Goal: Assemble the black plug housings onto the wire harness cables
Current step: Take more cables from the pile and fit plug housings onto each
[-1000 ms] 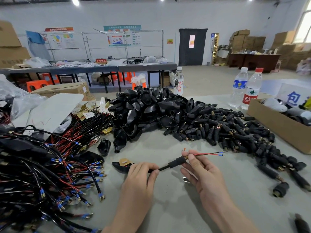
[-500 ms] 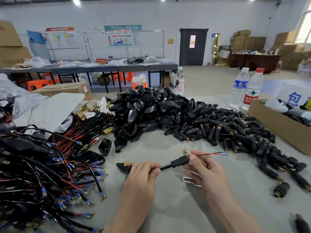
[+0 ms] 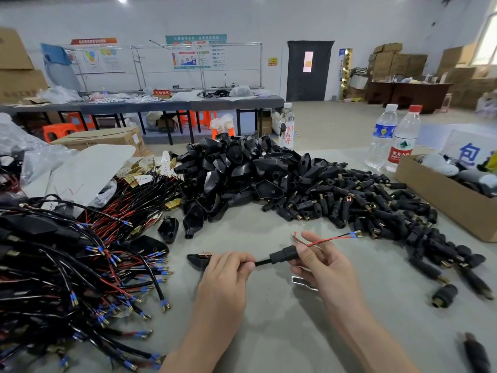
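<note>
My left hand (image 3: 226, 275) grips a black cable (image 3: 262, 263) just left of a black sleeve housing (image 3: 283, 255). A black plug shell (image 3: 197, 261) sticks out from the left side of that hand. My right hand (image 3: 322, 267) pinches the sleeve housing at its right end. Red and black wires with a blue-collared terminal (image 3: 355, 234) run out to the right past my right fingers. A big pile of black plug housings (image 3: 242, 170) lies behind, and a heap of small black sleeves (image 3: 363, 205) spreads to the right.
A tangle of wire harness cables (image 3: 67, 278) fills the left of the grey table (image 3: 282, 332). A metal clip (image 3: 302, 281) lies under my right hand. Two water bottles (image 3: 392, 138) and a cardboard box (image 3: 451, 200) stand at the right. A third bottle (image 3: 287, 125) is behind the pile.
The sleeve housing has slid a little right along the cable toward the wire ends. My right hand shifted slightly right with it; my left hand stays put.
</note>
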The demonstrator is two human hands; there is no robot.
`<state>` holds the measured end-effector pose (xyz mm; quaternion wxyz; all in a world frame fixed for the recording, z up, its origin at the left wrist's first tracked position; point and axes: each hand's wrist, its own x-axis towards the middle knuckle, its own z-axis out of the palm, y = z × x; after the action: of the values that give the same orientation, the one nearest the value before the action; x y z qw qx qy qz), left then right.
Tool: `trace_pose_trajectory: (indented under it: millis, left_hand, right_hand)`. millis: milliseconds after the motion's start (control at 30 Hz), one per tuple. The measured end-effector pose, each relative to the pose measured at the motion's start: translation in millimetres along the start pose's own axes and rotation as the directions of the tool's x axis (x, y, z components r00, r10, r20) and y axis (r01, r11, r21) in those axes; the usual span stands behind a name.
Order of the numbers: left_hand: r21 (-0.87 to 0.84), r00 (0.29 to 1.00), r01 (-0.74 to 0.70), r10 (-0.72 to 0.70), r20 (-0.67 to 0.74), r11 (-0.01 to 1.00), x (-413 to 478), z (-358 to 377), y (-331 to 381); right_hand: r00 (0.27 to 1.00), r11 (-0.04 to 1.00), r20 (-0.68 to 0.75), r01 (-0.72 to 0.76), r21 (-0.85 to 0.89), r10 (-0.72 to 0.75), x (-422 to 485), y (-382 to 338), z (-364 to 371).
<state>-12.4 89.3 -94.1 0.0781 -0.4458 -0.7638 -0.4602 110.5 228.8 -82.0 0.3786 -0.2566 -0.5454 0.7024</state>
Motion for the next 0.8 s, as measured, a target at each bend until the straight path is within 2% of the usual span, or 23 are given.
trace_pose_trajectory:
  millis: [100, 233, 300, 467, 533, 700, 800]
  left_hand:
    - [0.013, 0.999, -0.029, 0.028, 0.014, 1.000, -0.9, 1.5, 0.5]
    - [-0.118, 0.999, 0.044, -0.044, 0.003, 0.992, -0.7, 1.1, -0.7]
    - [-0.134, 1.000, 0.022, -0.019, 0.024, 0.991, -2.1, -0.2, 1.7]
    - [0.019, 0.988, -0.098, 0.095, 0.118, 0.995, -0.3, -1.6, 4.5]
    - [0.069, 0.986, -0.109, 0.099, 0.137, 0.992, 0.5, -2.2, 3.6]
    - [0.257, 0.978, -0.206, 0.191, 0.082, 0.944, 0.2, -3.2, 6.7]
    - [0.306, 0.974, -0.224, 0.204, 0.098, 0.925, 1.8, -3.9, 6.1]
  right_hand:
    - [0.999, 1.000, 0.039, 0.009, 0.001, -0.009, -4.4, 1.0, 5.8]
    - [0.997, 1.000, 0.081, -0.008, 0.030, 0.005, -7.4, 0.8, 11.3]
    - [0.998, 0.998, 0.065, -0.016, 0.055, 0.012, -7.1, -0.2, 10.2]
    - [0.996, 0.998, 0.084, -0.036, 0.056, 0.031, -9.4, -0.2, 13.2]
    - [0.997, 0.999, 0.076, -0.032, 0.038, 0.029, -10.0, -0.9, 14.7]
    - [1.000, 0.999, 0.007, 0.016, -0.031, -0.016, -9.2, -3.2, 14.0]
    - [1.000, 0.998, -0.017, 0.018, -0.055, -0.019, -8.8, -3.4, 14.7]
